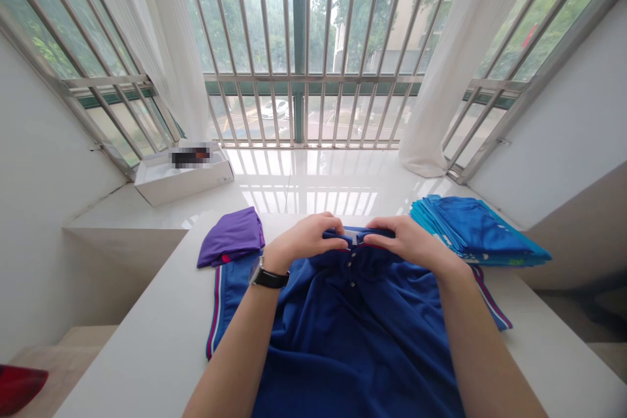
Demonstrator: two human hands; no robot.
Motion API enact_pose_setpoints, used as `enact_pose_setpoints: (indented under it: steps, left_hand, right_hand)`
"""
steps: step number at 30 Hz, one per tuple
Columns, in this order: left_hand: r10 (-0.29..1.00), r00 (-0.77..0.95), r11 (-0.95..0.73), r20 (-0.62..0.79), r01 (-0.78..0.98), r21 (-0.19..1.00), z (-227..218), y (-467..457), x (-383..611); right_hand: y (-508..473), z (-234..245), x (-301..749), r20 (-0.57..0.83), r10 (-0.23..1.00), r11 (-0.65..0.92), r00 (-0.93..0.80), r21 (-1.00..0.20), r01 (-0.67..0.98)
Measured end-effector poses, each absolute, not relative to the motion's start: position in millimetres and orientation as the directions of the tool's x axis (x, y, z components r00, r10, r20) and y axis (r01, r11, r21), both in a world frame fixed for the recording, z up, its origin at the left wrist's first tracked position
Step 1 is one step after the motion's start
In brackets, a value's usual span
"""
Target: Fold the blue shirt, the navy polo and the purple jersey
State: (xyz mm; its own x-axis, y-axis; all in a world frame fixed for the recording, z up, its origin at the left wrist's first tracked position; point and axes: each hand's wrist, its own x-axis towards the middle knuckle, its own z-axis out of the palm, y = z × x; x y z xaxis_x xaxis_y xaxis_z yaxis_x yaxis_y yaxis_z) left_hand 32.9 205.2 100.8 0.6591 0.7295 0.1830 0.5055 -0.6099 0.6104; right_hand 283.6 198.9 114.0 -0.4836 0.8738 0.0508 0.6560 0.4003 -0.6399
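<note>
A dark blue polo shirt (353, 333) lies front up on the white table (147, 346), its striped sleeves spread left and right. My left hand (306, 238) and my right hand (409, 240) meet at the collar (360, 233) at the shirt's far end. Both pinch the collar, fingers curled over its edge, just above the button placket. A black watch is on my left wrist.
A folded purple garment (231, 235) lies at the table's far left. A stack of folded light blue shirts (477, 232) sits at the far right. A white box (183, 173) rests on the glossy window sill beyond, under barred windows with white curtains.
</note>
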Motion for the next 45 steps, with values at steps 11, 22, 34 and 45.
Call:
enact_pose_setpoints:
  steps: [11,22,34,45]
  left_hand:
    - [0.764,0.645,-0.57,0.002,0.674,0.469,88,206,45]
    - [0.76,0.621,-0.634,0.19,0.645,0.427,93,205,45]
    - [0.791,0.561,-0.591,0.245,0.596,0.545,96,204,44]
    - [0.808,0.549,-0.578,0.214,0.673,0.461,94,208,41]
  right_hand:
    - [201,110,278,0.016,0.844,0.442,-0.536,-0.585,0.68]
    - [198,110,281,-0.002,0.856,0.428,-0.517,-0.558,0.711]
    - [200,112,281,0.056,0.836,0.474,-0.547,-0.575,0.667]
    - [194,116,271,0.029,0.835,0.464,-0.549,-0.575,0.674]
